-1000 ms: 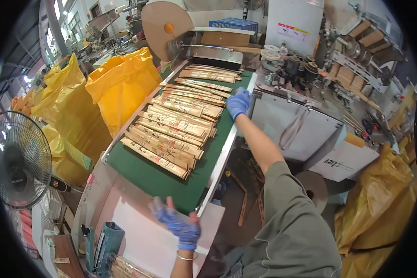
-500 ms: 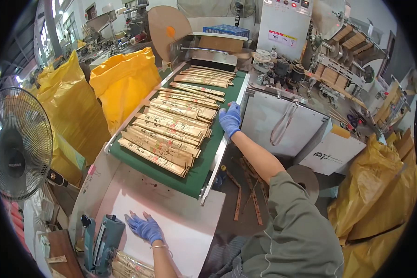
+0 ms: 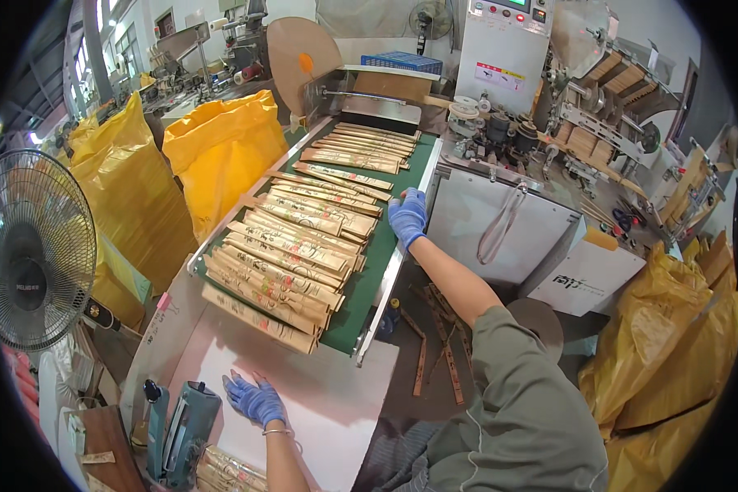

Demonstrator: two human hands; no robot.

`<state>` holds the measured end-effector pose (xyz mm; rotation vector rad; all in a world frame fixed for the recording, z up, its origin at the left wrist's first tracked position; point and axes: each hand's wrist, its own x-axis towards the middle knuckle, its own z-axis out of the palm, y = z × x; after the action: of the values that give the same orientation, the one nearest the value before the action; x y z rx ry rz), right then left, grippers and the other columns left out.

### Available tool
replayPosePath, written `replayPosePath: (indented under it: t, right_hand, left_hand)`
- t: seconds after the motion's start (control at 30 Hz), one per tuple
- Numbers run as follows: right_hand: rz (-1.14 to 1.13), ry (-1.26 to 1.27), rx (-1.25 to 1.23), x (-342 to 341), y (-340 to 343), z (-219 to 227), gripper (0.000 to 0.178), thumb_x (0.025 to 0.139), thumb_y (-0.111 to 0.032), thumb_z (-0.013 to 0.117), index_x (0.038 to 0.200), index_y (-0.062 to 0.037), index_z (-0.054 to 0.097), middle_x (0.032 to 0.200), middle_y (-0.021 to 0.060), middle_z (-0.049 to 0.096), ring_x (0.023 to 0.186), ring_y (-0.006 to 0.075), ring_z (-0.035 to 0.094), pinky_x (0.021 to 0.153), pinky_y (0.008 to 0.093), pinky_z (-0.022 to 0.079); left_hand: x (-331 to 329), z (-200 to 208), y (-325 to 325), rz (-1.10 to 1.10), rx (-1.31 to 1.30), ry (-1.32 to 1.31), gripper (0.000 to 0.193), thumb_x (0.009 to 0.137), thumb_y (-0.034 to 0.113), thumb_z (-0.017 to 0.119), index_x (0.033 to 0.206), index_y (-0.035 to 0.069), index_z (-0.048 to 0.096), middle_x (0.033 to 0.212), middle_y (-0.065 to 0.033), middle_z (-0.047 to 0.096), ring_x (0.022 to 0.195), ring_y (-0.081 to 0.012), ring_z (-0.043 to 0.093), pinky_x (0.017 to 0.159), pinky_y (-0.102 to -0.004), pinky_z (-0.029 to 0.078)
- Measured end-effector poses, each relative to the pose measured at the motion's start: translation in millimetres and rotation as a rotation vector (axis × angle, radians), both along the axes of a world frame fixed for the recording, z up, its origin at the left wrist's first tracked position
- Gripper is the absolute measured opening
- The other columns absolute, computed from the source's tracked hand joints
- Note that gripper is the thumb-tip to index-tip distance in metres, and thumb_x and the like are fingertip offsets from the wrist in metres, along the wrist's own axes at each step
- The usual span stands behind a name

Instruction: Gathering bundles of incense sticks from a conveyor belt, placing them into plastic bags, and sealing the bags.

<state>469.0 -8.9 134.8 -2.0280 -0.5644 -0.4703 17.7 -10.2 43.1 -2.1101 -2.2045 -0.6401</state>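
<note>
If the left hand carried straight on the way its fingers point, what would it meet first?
The left hand would probably meet the pale side panel left of the white board, though depth is hard to judge from this view.

Left head-worn fisheye, fairly near, looking down and forward along green belt (image 3: 351,320); outer rim seemingly blurred.

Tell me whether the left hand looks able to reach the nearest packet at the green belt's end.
Probably yes: the left hand is near that packet, and only the white board shows between them.
</note>
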Motion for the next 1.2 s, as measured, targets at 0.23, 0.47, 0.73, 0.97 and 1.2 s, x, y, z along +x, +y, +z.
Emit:
replayPosePath:
  t: [0.23, 0.47, 0.73, 0.97, 1.2]
  right_hand:
    - [-0.037, -0.028, -0.023, -1.8, -2.5, -0.5, 0.023, 0.069, -0.016, 0.062, 0.086, -0.0041, 0.051, 0.088, 0.0171, 0.051, 0.08, 0.0332, 0.053, 0.072, 0.0383, 0.044]
    - [-0.07, -0.081, -0.268, -10.6, 21.9, -3.1, 0.04, 0.07, -0.027, 0.06, 0.103, -0.0085, 0.048, 0.11, 0.0124, 0.047, 0.106, 0.029, 0.044, 0.088, 0.0468, 0.035]
    - [0.006, -0.205, -0.699, 82.7, 122.8, 33.2, 0.057, 0.082, -0.042, 0.042, 0.127, -0.0071, 0.04, 0.139, 0.0141, 0.029, 0.13, 0.0307, 0.023, 0.1, 0.0602, 0.018]
    - [-0.234, -0.081, -0.714, 118.6, 149.4, 38.2, 0.061, 0.083, -0.046, 0.04, 0.135, -0.0155, 0.032, 0.141, 0.0093, 0.029, 0.131, 0.0267, 0.024, 0.101, 0.0606, 0.014]
    - [0.227, -0.395, -0.822, 130.2, 161.3, 33.4, 0.038, 0.086, -0.036, 0.036, 0.111, -0.0127, 0.054, 0.114, 0.0137, 0.055, 0.106, 0.0324, 0.052, 0.088, 0.0421, 0.042]
  left_hand:
    - [-7.5, -9.9, 4.9, -0.037, 0.038, 0.024, 0.049, 0.085, 0.032, 0.05, 0.125, 0.004, 0.042, 0.134, -0.0145, 0.035, 0.121, -0.03, 0.035, 0.101, -0.0404, 0.028]
    - [-17.2, -13.6, 8.4, -0.033, 0.043, 0.018, 0.049, 0.084, 0.03, 0.05, 0.124, 0.002, 0.041, 0.132, -0.016, 0.036, 0.12, -0.03, 0.035, 0.102, -0.0399, 0.027]
    - [-16.0, -31.2, 3.8, -0.232, 0.046, -0.268, 0.047, 0.085, 0.025, 0.045, 0.127, 0.002, 0.038, 0.132, -0.0181, 0.035, 0.12, -0.0348, 0.034, 0.103, -0.0421, 0.024]
    - [-1.3, -80.3, 15.6, -0.322, 0.097, -0.334, 0.055, 0.081, 0.024, 0.047, 0.129, -0.001, 0.034, 0.13, -0.0199, 0.036, 0.114, -0.0386, 0.036, 0.099, -0.045, 0.026]
    - [13.5, -69.2, 20.3, -0.342, 0.096, -0.282, 0.052, 0.089, 0.032, 0.04, 0.129, 0.0, 0.035, 0.13, -0.0189, 0.039, 0.119, -0.0351, 0.035, 0.101, -0.0419, 0.025]
